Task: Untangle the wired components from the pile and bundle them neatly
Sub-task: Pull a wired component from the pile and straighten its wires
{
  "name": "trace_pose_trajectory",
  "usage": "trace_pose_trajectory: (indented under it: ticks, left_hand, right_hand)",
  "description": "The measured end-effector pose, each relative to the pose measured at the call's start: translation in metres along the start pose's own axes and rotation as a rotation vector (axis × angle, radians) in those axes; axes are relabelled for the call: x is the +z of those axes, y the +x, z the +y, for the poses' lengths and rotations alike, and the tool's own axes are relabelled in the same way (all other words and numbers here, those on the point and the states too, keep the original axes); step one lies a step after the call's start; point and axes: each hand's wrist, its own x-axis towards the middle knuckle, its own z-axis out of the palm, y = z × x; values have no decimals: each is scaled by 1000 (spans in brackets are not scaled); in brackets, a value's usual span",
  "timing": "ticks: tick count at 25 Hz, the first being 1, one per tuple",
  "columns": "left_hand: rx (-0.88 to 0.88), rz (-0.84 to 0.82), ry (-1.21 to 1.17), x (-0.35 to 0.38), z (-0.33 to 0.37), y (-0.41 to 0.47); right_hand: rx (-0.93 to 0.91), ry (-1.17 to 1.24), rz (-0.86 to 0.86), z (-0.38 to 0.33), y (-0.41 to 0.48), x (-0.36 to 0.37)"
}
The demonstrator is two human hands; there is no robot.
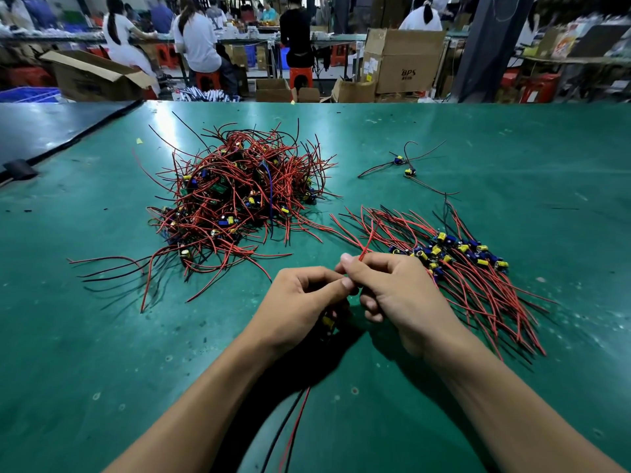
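Green mat [478,148] all over the bench, pretty scuffed up. The tangled pile [235,196] of red and black wired parts sits at the far left, with leads sticking out every which way. On the right is a laid-out batch [461,261], its blue and yellow parts lined up in a row and its wires fanned toward the near right. A loose pair [404,165] lies apart, further back on the right.

Near the middle, the person's left hand [300,302] is curled around a component [328,320], and only a bit of yellow shows under the fingers. The right hand [392,291] touches it and pinches a red wire [367,244] between thumb and forefinger. A red and a black trailing lead [297,421] run back between the forearms.

Way at the back are cardboard boxes [403,59] and people [198,39] seated at other benches.
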Motion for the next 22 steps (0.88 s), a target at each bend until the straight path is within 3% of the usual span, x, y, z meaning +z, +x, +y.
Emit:
trace_pose_trajectory:
  ticks: [4, 7, 11, 14, 16, 19, 22]
  left_hand:
    - [-26, -65, -20, -2, 2, 2]
    - [-48, -111, -47, -2, 2, 1]
    - [-56, -121, -75, -7, 1, 3]
    - [-69, -126, -104, -8, 0, 3]
    - [-81, -91, -113, -8, 0, 2]
    - [-86, -23, -163, -8, 0, 3]
    - [-91, -19, -196, -9, 1, 3]
  right_hand:
    - [-62, 101, 122, -10, 5, -8]
    - [55, 301, 170, -18, 8, -11]
    - [398, 690, -43, -31, 8, -19]
    - [471, 837, -174, -31, 8, -25]
    - [409, 750, -124, -27, 9, -22]
    - [160, 400, -1, -14, 9, -13]
    - [36, 174, -44, 1, 3, -1]
